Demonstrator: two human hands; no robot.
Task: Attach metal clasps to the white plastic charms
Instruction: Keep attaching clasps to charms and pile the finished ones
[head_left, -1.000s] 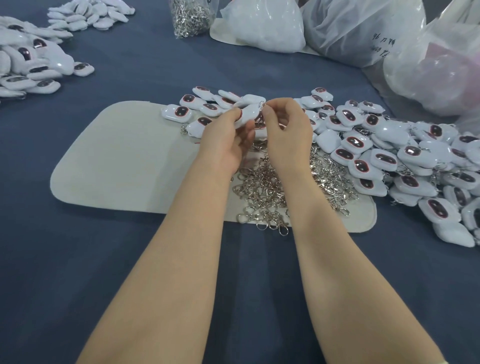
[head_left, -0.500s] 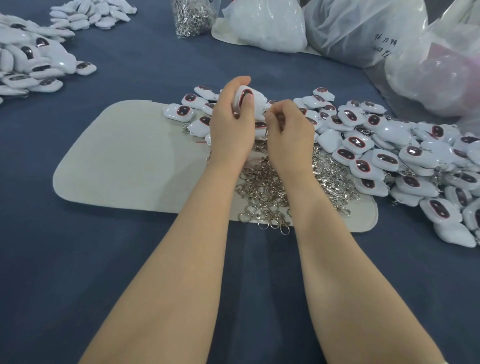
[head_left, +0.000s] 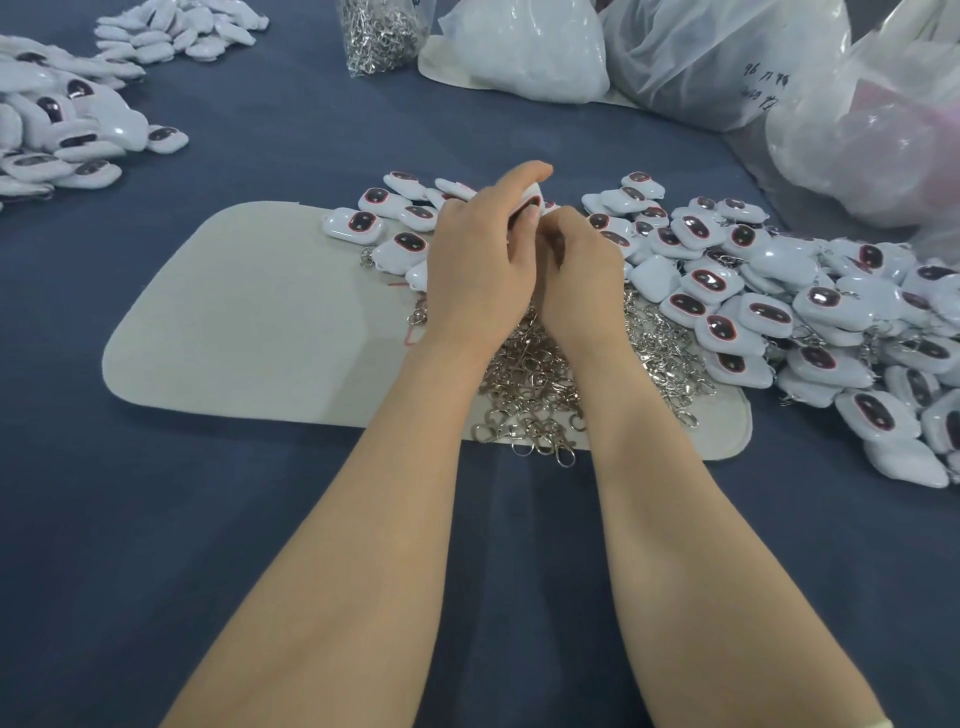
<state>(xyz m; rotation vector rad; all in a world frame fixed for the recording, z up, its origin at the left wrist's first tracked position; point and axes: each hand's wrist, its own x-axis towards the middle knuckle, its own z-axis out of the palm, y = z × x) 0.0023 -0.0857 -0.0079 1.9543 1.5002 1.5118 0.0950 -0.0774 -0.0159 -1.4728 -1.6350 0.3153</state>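
The left hand (head_left: 483, 270) curls its fingers round one white charm (head_left: 530, 200), lifted just above the pile. The right hand (head_left: 582, 270) is bunched up tight, and its fingers (head_left: 566, 228) meet the charm right beside the left thumb. What they pinch is hidden, so it cannot be told if a clasp is there.

To do this step well, the left hand should probably hold the charm very steady. The right fingers can then hook the clasp on and give a soft tug to check it.

Loose clasps (head_left: 530, 384) lie in a heap under both wrists, on a pale mat (head_left: 234, 322). More charms (head_left: 779, 312) are piled to the right of the right fingers. Far beyond the fingertips stands a clear bag (head_left: 382, 31) full of clasps. Beside it are cloudy plastic bags (head_left: 727, 57), and what fills them is unclear.
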